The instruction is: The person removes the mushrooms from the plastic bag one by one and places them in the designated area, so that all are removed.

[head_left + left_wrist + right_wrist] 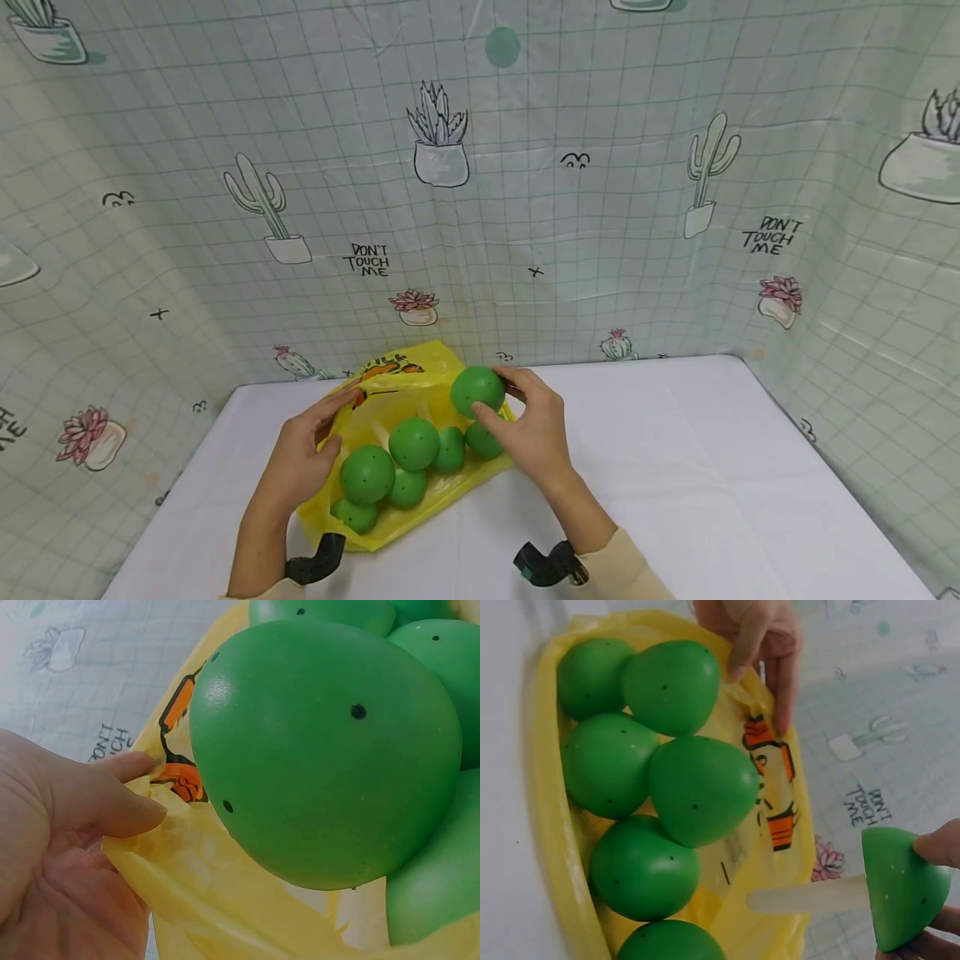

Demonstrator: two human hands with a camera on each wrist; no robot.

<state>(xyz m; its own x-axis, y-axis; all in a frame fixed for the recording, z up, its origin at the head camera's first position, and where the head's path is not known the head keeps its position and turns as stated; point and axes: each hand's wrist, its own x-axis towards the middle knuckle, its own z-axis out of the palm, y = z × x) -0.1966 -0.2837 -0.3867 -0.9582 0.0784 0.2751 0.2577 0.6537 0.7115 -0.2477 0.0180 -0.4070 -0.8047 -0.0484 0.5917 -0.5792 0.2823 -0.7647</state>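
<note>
A yellow plastic bag [442,358] with a printed cartoon lies with its mouth open. Several green, black-dotted domed pieces [414,444] are heaped in it. My left hand [303,454] holds the bag's rim at the left, thumb on the inner side and fingers outside, as the right wrist view shows. Above the bag's right end, my right hand [536,425] grips a green mushroom-shaped piece [904,892] by its dotted cap. Its pale stem [806,896] points toward the bag mouth. Stems of the pieces inside are mostly hidden beneath their caps.
A white cloth covers the table [675,483]. Behind and at both sides hangs a gridded curtain [510,208] printed with cacti, pots and lettering. Black wrist mounts [318,560] sit on both forearms near the table's front.
</note>
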